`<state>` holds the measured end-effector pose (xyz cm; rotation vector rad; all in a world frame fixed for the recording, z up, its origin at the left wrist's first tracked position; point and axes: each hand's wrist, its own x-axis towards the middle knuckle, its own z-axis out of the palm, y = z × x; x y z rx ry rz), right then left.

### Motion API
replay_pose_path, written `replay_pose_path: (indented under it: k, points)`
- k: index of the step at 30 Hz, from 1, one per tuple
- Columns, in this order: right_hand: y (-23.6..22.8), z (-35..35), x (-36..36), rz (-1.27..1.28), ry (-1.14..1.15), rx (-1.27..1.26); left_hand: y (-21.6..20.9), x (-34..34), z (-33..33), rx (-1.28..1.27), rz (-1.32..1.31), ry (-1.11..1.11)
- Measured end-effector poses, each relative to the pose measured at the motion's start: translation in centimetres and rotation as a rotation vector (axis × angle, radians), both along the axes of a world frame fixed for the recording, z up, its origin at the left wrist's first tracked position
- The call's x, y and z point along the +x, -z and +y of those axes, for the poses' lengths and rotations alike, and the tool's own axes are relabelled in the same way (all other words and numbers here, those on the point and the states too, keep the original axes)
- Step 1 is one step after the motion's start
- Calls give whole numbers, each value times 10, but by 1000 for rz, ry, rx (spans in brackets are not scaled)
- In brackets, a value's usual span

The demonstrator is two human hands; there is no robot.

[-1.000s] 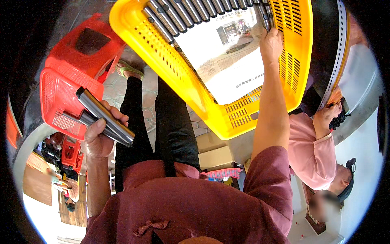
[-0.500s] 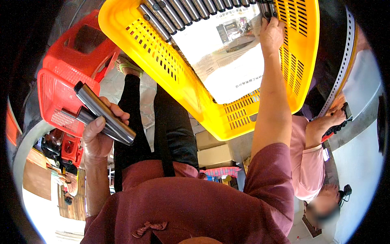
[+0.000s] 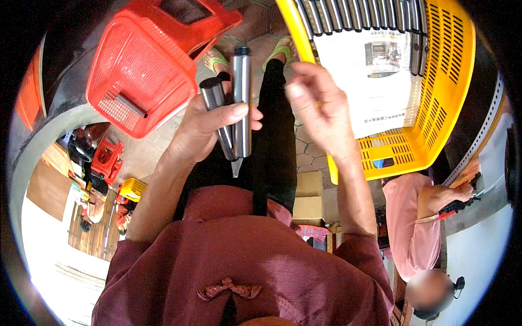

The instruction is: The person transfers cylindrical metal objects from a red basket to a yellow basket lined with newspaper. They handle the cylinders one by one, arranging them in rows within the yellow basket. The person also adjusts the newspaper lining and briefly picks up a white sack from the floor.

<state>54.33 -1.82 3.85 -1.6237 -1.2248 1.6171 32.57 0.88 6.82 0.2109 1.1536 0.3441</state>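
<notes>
My left hand (image 3: 204,119) is closed around two metal tubes in front of my lap. The right-hand metal tube (image 3: 242,81) stands upright with a black threaded top end; the other dark metal tube (image 3: 213,98) leans against it with a black end. A narrow grey tip (image 3: 235,168) pokes out below them. To their right, my right hand (image 3: 323,106) hovers with thumb and fingers apart, nothing seen in it, slightly blurred. Beyond it, a yellow basket (image 3: 462,60) holds a row of similar metal tubes (image 3: 359,15) at the far end of a white printed sheet (image 3: 361,98).
A red basket (image 3: 163,60) at the left, with a dark tube (image 3: 132,106) in it, adjoins a red plastic stool (image 3: 217,24). Cardboard boxes (image 3: 308,198) lie low behind my right forearm. At the right sits another person in a pink top (image 3: 410,223).
My right hand has left the tubes in the yellow basket and come back near my left hand. My left hand has moved to the middle, turning its tubes nearly upright. The view has swung left.
</notes>
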Motion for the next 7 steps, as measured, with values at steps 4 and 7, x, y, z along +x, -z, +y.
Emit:
replay_pose_path:
  k: [4, 7]
  points:
    - [3, -11, -61, 372, 195, -156, -3, -10, -4, 22, 21, 23]
    - [9, -6, -78, 259, 332, -120, 6, -26, -13, 74, 45, 137]
